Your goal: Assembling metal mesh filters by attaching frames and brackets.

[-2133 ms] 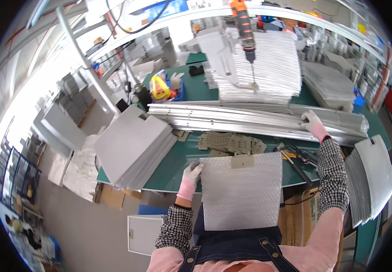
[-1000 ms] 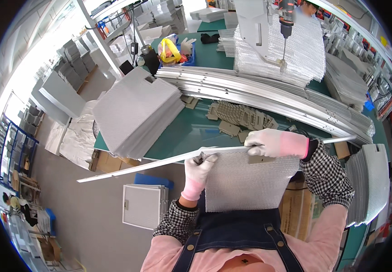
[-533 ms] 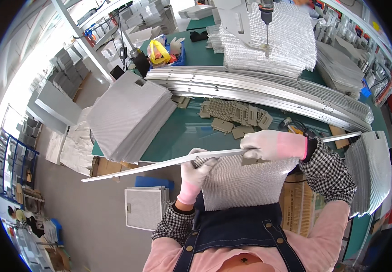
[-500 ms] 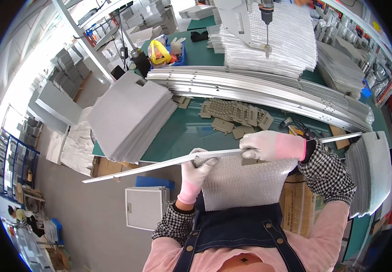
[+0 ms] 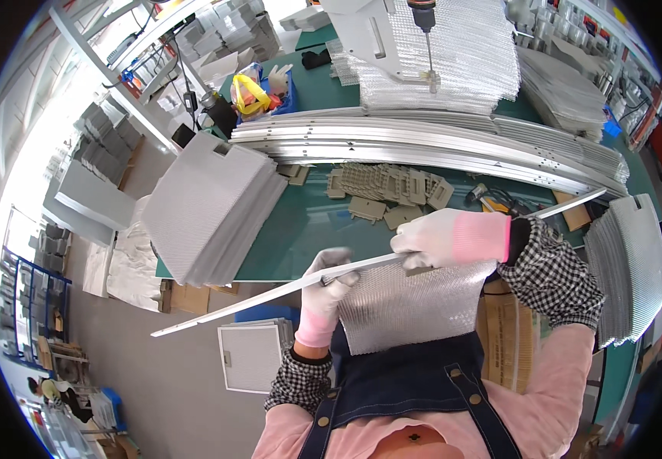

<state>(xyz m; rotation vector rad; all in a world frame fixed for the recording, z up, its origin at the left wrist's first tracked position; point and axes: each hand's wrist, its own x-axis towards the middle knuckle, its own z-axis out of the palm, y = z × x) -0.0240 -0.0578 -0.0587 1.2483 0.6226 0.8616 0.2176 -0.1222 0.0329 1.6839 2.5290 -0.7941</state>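
Note:
Both my hands wear white gloves with pink cuffs. My left hand (image 5: 326,294) is closed around a long, thin white metal strip (image 5: 239,307) at the upper left corner of a silvery mesh sheet (image 5: 415,306). Farther right, my right hand (image 5: 436,239) grips the same strip from above, along the sheet's top edge. The sheet hangs below the strip in front of my apron. The strip slants, its left end low and its right end raised past my right wrist. My gloves hide part of where strip and sheet meet.
Mesh sheets are stacked on the green table at left (image 5: 201,214), right (image 5: 629,268) and back (image 5: 461,65). Between them lie metal profiles (image 5: 392,145) and beige plastic plates (image 5: 380,187). A drill-like tool (image 5: 425,23) hangs over the back stack. Framed panels (image 5: 250,358) stand at lower left.
The strip tilts more steeply: its left end is lower and its right end higher. Both hands keep hold of it, and the whole view has shifted slightly.

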